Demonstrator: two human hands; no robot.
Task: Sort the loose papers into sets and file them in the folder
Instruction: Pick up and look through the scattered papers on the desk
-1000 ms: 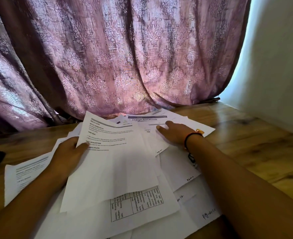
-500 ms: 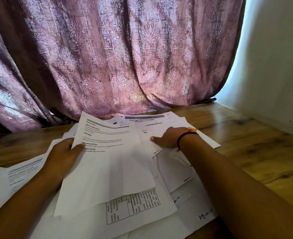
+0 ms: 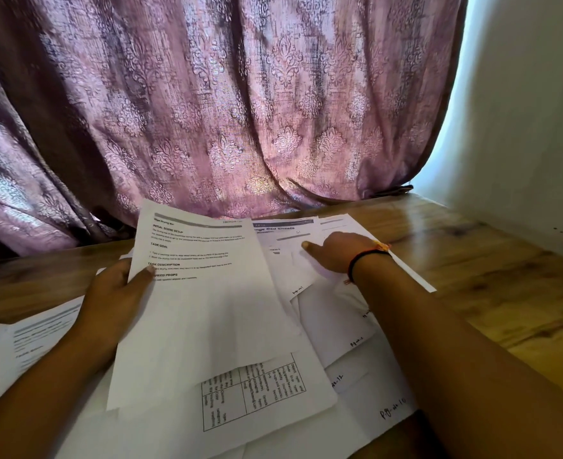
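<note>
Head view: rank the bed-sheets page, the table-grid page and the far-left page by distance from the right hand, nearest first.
1. Bed-sheets page: directly under the right hand, at the back.
2. Table-grid page: near edge, centre.
3. Far-left page: beyond the left hand.

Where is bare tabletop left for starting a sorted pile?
Bare table lies right of the papers, up to the wall. A smaller strip lies far left, between curtain and left hand. The middle is crowded with overlapping sheets under both hands; right hand presses there.
</note>
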